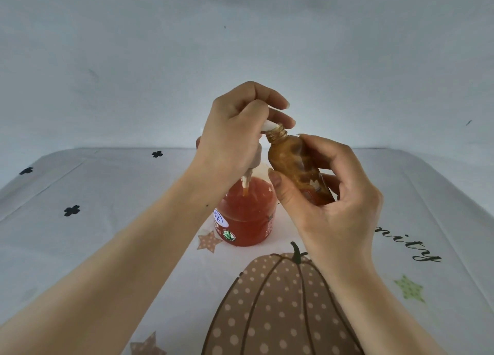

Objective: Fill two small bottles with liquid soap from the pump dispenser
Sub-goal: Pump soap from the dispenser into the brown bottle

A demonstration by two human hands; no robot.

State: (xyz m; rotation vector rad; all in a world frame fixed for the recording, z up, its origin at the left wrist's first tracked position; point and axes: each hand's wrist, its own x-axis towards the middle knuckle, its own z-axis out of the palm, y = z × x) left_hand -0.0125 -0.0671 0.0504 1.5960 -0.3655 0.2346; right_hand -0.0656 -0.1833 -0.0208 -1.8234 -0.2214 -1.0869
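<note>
A pump dispenser (pixel 244 218) with orange-red liquid soap stands on the table in the middle of the view. My left hand (pixel 235 132) is closed over its white pump head, whose nozzle tip shows under my fingers. My right hand (pixel 328 191) holds a small amber bottle (pixel 291 164) tilted, its open threaded neck touching the nozzle tip. The bottle's inside looks streaked with soap. A second small bottle is not visible.
The table carries a white cloth (pixel 107 221) printed with a dotted pumpkin (pixel 275 309), stars and black clovers. A plain pale wall (pixel 240 47) rises right behind the table's far edge.
</note>
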